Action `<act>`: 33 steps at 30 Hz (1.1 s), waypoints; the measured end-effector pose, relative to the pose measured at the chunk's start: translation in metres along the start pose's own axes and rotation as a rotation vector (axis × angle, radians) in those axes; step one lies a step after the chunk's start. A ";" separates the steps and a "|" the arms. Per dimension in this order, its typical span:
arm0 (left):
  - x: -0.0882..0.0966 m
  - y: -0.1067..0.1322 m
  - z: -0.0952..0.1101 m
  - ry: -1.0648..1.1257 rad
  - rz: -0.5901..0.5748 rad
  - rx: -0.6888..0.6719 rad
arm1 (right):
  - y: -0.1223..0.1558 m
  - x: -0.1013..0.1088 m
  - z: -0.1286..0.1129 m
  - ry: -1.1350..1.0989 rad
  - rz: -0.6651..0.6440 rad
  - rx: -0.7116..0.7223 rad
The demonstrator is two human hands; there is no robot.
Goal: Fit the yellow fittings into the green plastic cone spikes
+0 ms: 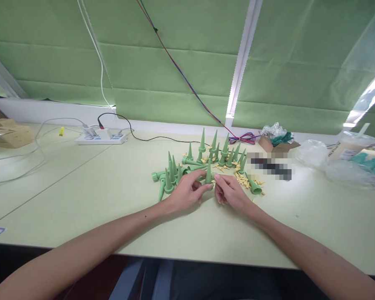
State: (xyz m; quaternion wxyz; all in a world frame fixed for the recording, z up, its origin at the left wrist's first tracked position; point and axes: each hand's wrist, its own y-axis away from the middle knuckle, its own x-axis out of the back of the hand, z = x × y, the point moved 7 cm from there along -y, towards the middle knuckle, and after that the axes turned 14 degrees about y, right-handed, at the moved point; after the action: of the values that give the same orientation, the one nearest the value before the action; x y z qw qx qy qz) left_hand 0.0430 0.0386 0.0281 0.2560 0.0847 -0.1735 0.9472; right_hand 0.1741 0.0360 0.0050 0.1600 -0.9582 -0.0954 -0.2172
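pale matte table point(81, 187), left hand point(187, 193) fingers pinching smooth green cone point(208, 174), right hand point(230, 192) fingers curled, grip unclear

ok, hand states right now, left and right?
Left hand: closed, pinching the green cone.
Right hand: fingers curled, tips at that cone; holding or not cannot be told.

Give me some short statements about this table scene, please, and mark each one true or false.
1. The left hand holds a green cone upright. True.
2. Every other cone stands upright. False: several lie on their sides, like the fallen cone near the right hand.
3. A white power strip lies on the table, left of the cones. True.
4. The small pieces among the cones are red. False: the small pieces are yellow.
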 end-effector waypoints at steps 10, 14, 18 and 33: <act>0.000 -0.001 -0.001 -0.027 -0.012 -0.036 | 0.000 0.000 -0.001 -0.047 -0.028 -0.035; -0.001 0.000 0.001 -0.053 0.000 -0.030 | -0.001 0.001 -0.001 -0.081 -0.001 -0.032; 0.000 0.002 0.002 -0.073 0.027 -0.035 | -0.002 0.005 0.000 -0.072 0.056 -0.034; 0.001 0.000 -0.007 0.168 0.044 0.185 | 0.000 0.011 -0.008 0.047 0.123 0.083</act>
State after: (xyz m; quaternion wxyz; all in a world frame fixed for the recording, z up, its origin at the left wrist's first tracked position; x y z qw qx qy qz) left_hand 0.0422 0.0415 0.0223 0.2399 0.0245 -0.0650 0.9683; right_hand 0.1809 0.0348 0.0174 0.2151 -0.9493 -0.0415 -0.2253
